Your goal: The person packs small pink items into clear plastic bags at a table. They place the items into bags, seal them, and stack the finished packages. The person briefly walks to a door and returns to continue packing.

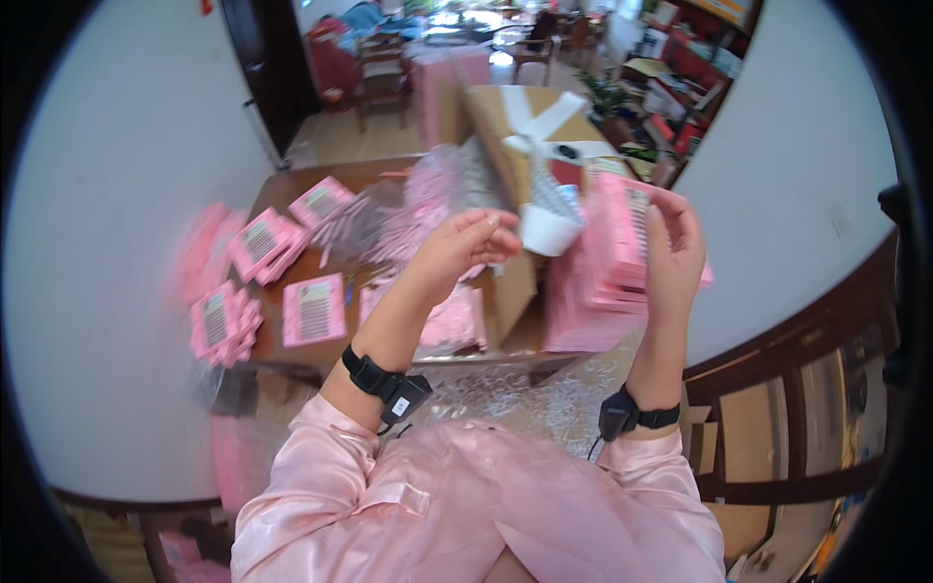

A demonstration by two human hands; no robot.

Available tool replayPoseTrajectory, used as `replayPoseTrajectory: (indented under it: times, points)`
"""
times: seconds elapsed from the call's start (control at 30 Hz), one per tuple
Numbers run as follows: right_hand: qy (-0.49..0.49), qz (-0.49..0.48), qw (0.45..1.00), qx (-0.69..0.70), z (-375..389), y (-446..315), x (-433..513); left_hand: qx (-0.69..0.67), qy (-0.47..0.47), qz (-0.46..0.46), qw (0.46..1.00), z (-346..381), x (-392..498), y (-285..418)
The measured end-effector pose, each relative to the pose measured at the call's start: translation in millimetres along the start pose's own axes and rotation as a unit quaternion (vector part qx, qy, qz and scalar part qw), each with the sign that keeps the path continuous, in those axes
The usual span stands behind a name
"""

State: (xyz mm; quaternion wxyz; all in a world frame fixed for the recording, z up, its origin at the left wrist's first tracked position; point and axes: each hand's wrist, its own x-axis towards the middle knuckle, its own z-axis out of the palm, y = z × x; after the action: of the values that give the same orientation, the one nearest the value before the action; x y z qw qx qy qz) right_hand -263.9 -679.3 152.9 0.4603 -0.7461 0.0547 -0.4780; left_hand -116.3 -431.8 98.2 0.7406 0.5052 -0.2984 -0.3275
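My left hand [470,248] is raised over the middle of the wooden table [270,350], fingers loosely curled and nothing visible in them. Just right of it is a white paper-like roll or cup [550,229], blurred, in front of an open cardboard box [536,113]. My right hand [678,240] grips the right edge of the top pink packets [616,218] on a tall, uneven stack. The upper packet carries a label with printed lines. Motion blur softens the stack, and its contact with my fingertips is partly hidden.
Small piles of labelled pink packets [266,244] lie on the table's left, with a single pile [313,310] nearer me. Pink strips in clear plastic [419,204] lie mid-table. Shredded paper [503,393] covers the floor. White walls stand on both sides; a wooden cabinet [794,415] is at right.
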Motion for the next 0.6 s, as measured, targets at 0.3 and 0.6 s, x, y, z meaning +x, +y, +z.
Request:
replayPoseTrajectory:
  times: [0.3,0.6]
  points:
    - [-0.475,0.201,0.857,0.007,339,43,-188,0.166,0.372,-0.213,0.888,-318,-244,-114]
    - [-0.093,0.570,0.816,0.015,570,166,-225,0.053,0.471,-0.225,0.851,-439,-386,-99]
